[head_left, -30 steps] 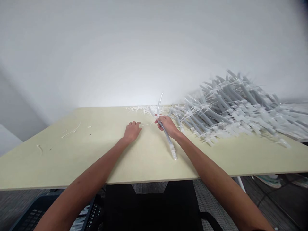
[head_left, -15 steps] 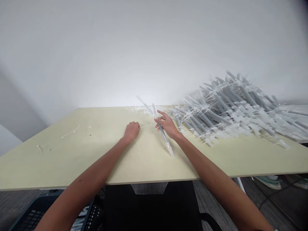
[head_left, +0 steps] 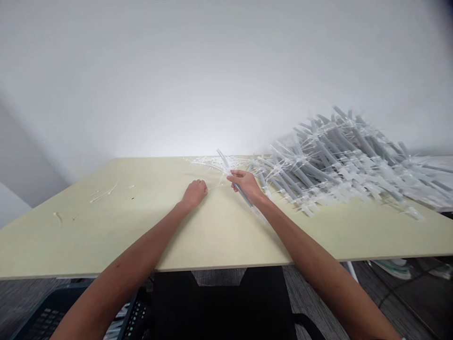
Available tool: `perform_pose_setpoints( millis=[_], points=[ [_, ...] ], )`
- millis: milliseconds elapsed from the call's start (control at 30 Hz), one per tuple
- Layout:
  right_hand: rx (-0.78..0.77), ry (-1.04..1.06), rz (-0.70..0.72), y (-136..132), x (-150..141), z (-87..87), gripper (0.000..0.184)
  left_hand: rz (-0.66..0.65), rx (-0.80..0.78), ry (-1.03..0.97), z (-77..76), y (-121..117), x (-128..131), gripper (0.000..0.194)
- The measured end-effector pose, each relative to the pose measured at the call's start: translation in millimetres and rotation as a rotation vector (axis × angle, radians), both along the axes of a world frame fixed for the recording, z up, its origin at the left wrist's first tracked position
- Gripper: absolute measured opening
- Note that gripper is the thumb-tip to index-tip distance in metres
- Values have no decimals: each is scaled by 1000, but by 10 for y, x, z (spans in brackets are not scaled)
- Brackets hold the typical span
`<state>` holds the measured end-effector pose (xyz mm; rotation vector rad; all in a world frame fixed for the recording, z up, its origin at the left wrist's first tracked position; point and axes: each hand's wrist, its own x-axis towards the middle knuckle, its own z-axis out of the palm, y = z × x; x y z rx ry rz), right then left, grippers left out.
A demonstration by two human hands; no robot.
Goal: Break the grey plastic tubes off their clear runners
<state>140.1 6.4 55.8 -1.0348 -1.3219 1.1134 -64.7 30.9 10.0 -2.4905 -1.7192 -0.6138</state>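
Showing at the near edge, below the desk: a black perforated plastic crate at lower left, with white items inside, then a black seat back at centre, against grey carpet. Reaching forward over the long edge of the pale yellow-green laminate desk: two bare forearms. Resting knuckles-up on the desktop, fingers curled under: the left hand, with nothing visible in its grip, whether closed or merely relaxed being impossible to tell. Closing around a long translucent grey plastic tube: the grip of the right hand, well inside the desk's near edge and a little to the right of the left hand. Running diagonally through that grip: the tube, upper end pointing toward the far edge, lower end blurred beside the right wrist. Lying just beyond the right hand: a heaped pile of grey plastic tubes with white fittings, spreading toward the far right. Scattering along the far edge: tangled thin white plastic strips. Rising behind the desk: a plain white wall.
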Motion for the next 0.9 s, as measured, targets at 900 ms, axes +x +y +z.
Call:
perform_pose_setpoints(
  millis=[900],
  points=[
    [-38, 239, 210, 1, -118, -143, 32, -287, -490, -1025, 89, -342, 421, 23]
  ],
)
